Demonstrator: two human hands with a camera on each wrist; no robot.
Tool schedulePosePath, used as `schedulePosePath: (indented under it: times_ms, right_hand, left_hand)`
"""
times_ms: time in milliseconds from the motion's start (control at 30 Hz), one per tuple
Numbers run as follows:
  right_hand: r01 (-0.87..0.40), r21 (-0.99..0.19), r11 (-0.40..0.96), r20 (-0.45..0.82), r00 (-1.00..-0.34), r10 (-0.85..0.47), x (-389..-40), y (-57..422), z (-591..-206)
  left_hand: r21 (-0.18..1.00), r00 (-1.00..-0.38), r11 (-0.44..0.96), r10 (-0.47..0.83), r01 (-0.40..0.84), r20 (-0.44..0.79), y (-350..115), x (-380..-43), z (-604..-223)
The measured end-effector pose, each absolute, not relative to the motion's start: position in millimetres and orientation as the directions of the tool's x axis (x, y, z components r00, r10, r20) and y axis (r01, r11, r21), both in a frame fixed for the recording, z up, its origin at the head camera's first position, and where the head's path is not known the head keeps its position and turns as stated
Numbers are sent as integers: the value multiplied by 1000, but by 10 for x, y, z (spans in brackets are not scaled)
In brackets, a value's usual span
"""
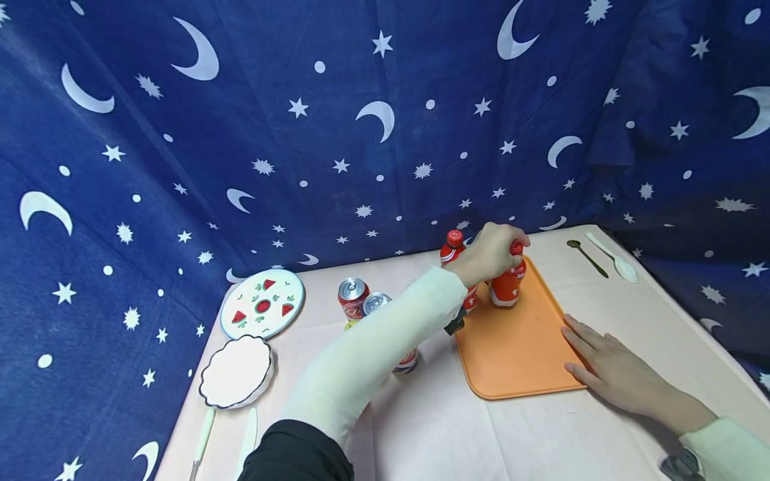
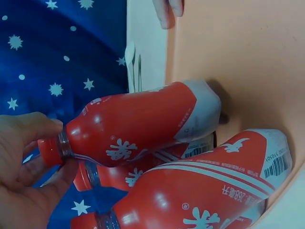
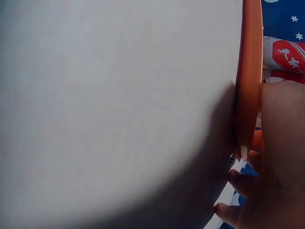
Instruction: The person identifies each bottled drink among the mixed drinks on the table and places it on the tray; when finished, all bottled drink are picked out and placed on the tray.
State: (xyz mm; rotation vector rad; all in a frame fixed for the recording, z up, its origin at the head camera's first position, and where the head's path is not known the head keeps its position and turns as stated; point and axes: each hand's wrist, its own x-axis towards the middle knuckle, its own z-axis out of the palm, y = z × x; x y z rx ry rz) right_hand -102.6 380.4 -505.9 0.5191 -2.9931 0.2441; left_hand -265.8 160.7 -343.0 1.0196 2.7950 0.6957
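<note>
from where i stand, i see a person's left hand (image 1: pixel 494 252) up by the far end of an orange tray (image 1: pixel 517 354). the thumb and fingers pinch the cap (image 2: pixel 49 151) of a red bottle (image 1: pixel 508 286). the bottle is upright over the far part of the tray. i can't tell if its bottom touches the tray. more red bottles (image 2: pixel 190 186) are close beside it, at the tray's left side.

the right hand (image 1: pixel 610 371) lies on the tray's right rim, with its fingers out straight.

a long white sleeve (image 1: pixel 385 341) reaches across the table (image 1: pixel 445 427). shiny cans (image 1: pixel 353 294) sit to the left of that arm, and the arm hides part of them. further left is a round plate (image 1: pixel 263 324) with watermelon pictures on it. a white bowl (image 1: pixel 237 372) with a wavy dark edge is just in front of the plate. near the bowl lie a pale green handle (image 1: pixel 206 433) and a pale knife (image 1: pixel 248 441). off to the right of the tray, a dark spoon (image 1: pixel 592 262) and a white spoon (image 1: pixel 619 263) lie side by side. a blue cloth (image 1: pixel 337 73) with moons and stars hangs behind it all.
</note>
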Motion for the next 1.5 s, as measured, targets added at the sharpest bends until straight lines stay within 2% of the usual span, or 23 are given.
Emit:
schedulePosePath:
  times_ms: [633, 933, 1100, 1267, 1500]
  right_hand:
    - [-363, -132, 922, 150, -927, -343, -1020, 3758, -5081]
    - [-379, -124, 917, 170, -919, -357, -1029, 3757, -5086]
    - [-386, -121, 914, 181, -914, -362, -1029, 3775, -5105]
    - [-378, -128, 917, 177, -918, -354, -1032, 3766, -5129]
    - [-372, -131, 919, 171, -921, -349, -1020, 3824, -5140]
  left_hand:
    - [422, -765, 668, 636, 613, 103, 1522, -2672, -3504]
    - [409, -785, 703, 616, 582, 58, 1535, -2675, -3475]
    - [386, -753, 694, 658, 608, 3, 1499, -2656, -3452]
    - [316, -700, 660, 714, 682, 19, 1295, -2667, -3345]
    - [301, -699, 657, 714, 691, 46, 718, -2769, -3083]
